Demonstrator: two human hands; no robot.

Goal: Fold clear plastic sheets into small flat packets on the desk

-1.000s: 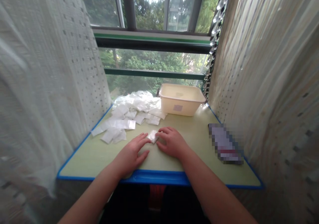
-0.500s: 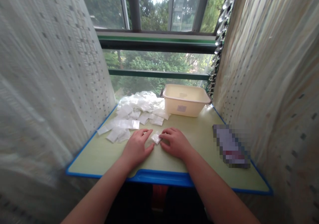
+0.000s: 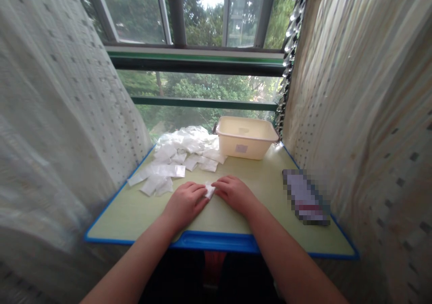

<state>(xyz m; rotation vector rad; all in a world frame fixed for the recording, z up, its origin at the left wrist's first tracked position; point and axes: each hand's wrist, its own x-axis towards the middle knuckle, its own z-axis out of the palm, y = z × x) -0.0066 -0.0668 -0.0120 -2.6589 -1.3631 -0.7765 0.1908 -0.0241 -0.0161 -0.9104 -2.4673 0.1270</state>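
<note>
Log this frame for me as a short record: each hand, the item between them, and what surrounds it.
left hand: fingers and thumb at the small white packet
right hand: fingertips at the packet's other side
white pieces: heaped and spread, far left of tabletop
cream tub: beside the heap, to its right
pixelated item: right side, identity unclear
backdrop: window between curtains

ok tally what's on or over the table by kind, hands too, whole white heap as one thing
Hands (left hand, right hand): 2
Small white packet between them: 1
White heap, pieces too overlapped to count: 1
Cream tub: 1
Pixelated item: 1
Total: 6
</note>
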